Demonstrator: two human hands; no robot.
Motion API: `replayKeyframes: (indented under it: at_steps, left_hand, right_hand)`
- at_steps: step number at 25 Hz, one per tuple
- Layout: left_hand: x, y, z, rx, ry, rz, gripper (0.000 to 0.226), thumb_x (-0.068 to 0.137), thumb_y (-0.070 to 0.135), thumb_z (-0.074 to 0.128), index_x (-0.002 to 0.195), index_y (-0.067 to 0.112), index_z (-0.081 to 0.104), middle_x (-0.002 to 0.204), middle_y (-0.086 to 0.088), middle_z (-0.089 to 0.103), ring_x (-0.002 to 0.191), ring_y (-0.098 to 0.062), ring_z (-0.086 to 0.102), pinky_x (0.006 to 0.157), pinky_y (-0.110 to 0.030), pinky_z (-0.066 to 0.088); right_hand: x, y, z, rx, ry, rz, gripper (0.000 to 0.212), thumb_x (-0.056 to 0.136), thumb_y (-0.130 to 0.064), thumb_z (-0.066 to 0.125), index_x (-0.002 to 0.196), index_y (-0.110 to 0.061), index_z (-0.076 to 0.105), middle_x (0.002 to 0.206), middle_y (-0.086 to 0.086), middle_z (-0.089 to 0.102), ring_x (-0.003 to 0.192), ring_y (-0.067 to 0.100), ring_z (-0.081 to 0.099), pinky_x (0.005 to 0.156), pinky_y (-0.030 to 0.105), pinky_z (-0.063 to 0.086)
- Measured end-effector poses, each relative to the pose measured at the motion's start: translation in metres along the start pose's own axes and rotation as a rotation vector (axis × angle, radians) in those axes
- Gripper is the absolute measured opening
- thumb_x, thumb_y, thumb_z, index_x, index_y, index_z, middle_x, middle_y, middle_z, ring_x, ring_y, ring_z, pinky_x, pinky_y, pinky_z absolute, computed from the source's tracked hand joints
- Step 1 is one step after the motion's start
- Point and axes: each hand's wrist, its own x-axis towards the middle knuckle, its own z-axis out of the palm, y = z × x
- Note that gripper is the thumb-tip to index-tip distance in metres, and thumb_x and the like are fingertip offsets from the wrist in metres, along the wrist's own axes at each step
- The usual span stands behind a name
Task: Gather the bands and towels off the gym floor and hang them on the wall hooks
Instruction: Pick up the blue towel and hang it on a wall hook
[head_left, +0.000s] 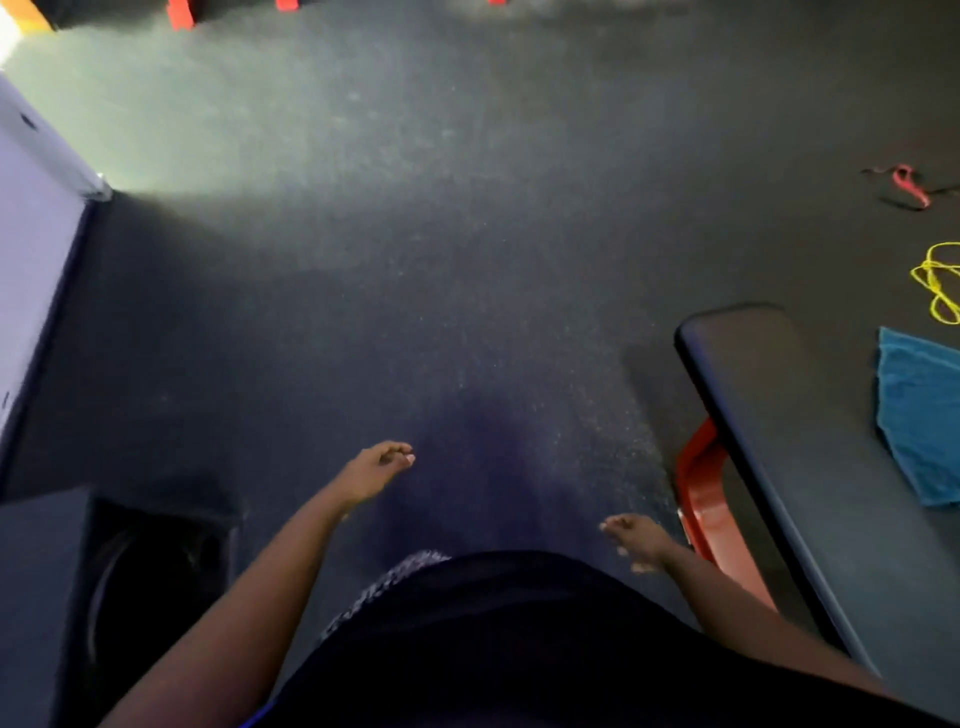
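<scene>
A: What's cut off or unreadable?
B: Teal terry towel (919, 415) at 4 o'clock, flat on the dark speckled rubber floor (415, 260), clipped by the right edge. Thin yellow looped band (937, 286) at 3 o'clock, also clipped there. Red-and-black flat band (909, 187) at 2 o'clock is small and its tangle is hard to read. Red pieces (182, 13) at 12 o'clock are cropped by the top edge, can't tell what they are. Dark square box (156, 571) at 7 o'clock is in shadow: a round shape inside, no more detail.
A: What's by the towel?
B: Black padded bench (810, 441) on a red metal frame (701, 493), 4 o'clock. Towel lies on the floor just beyond the pad's right edge. Touching or not, can't tell.
A: Hands?
B: Left hand (382, 467), 6 o'clock: fingers loosely curled, thumb near the fingertips, holding and touching nothing. Right hand (636, 540), 5 o'clock, is motion-blurred. Its fingers look loosely curled with nothing in them. It's near the red frame, contact unclear.
A: Left side?
B: Pale lavender panel (31, 270), 9 o'clock, cropped by the left edge.
</scene>
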Motion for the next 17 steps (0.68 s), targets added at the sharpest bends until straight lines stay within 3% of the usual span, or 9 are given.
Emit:
replayKeyframes:
  at_steps: [3,6,8,11,14,17]
  left_hand:
    - [0.073,0.035,-0.037,-0.123,0.06,-0.076,0.032,0.092,0.019,0.049,0.122,0.006,0.053,0.128,-0.013,0.056,0.11,-0.02,0.053,0.084,-0.026,0.037]
    - [0.171,0.074,-0.075,-0.152,0.083,-0.115,0.034,0.093,0.012,0.048,0.124,0.0,0.05,0.128,-0.02,0.054,0.102,-0.019,0.05,0.083,-0.027,0.036]
    - [0.232,0.104,-0.097,-0.141,0.065,-0.127,0.035,0.093,0.013,0.048,0.124,-0.001,0.049,0.126,-0.019,0.055,0.1,-0.018,0.048,0.082,-0.029,0.036]
    - [0.34,0.18,-0.135,-0.052,-0.015,-0.105,0.034,0.093,0.019,0.048,0.122,0.002,0.052,0.12,-0.015,0.057,0.098,-0.022,0.053,0.079,-0.031,0.04]
    - [0.442,0.277,-0.15,0.122,-0.138,-0.019,0.033,0.092,0.024,0.05,0.118,0.006,0.057,0.122,-0.015,0.06,0.109,-0.03,0.058,0.093,-0.041,0.046]
    - [0.518,0.386,-0.129,0.218,-0.241,0.12,0.032,0.092,0.025,0.05,0.118,0.007,0.057,0.11,-0.015,0.061,0.098,-0.022,0.057,0.075,-0.033,0.045]
  right_hand:
    - [0.058,-0.103,-0.053,-0.015,0.0,-0.132,0.033,0.091,-0.03,0.053,0.118,-0.012,0.059,0.103,0.004,0.059,0.093,0.022,0.06,0.061,0.025,0.047]
    - [0.127,-0.207,-0.109,0.03,0.051,-0.292,0.035,0.091,-0.028,0.054,0.123,-0.013,0.056,0.123,0.006,0.06,0.115,0.02,0.055,0.083,0.025,0.042]
    - [0.162,-0.253,-0.14,0.057,0.08,-0.332,0.035,0.091,-0.026,0.054,0.123,-0.012,0.055,0.127,0.006,0.059,0.111,0.015,0.054,0.085,0.023,0.039]
    - [0.213,-0.301,-0.2,0.075,0.147,-0.255,0.036,0.091,-0.027,0.054,0.125,-0.014,0.054,0.126,0.005,0.059,0.115,0.016,0.055,0.086,0.02,0.037]
    - [0.257,-0.311,-0.262,0.148,0.204,-0.099,0.037,0.09,-0.025,0.055,0.124,-0.011,0.054,0.126,0.006,0.059,0.117,0.019,0.055,0.094,0.023,0.039]
    - [0.286,-0.296,-0.306,0.226,0.255,0.039,0.037,0.091,-0.027,0.054,0.124,-0.011,0.054,0.126,0.006,0.06,0.117,0.018,0.056,0.092,0.022,0.039]
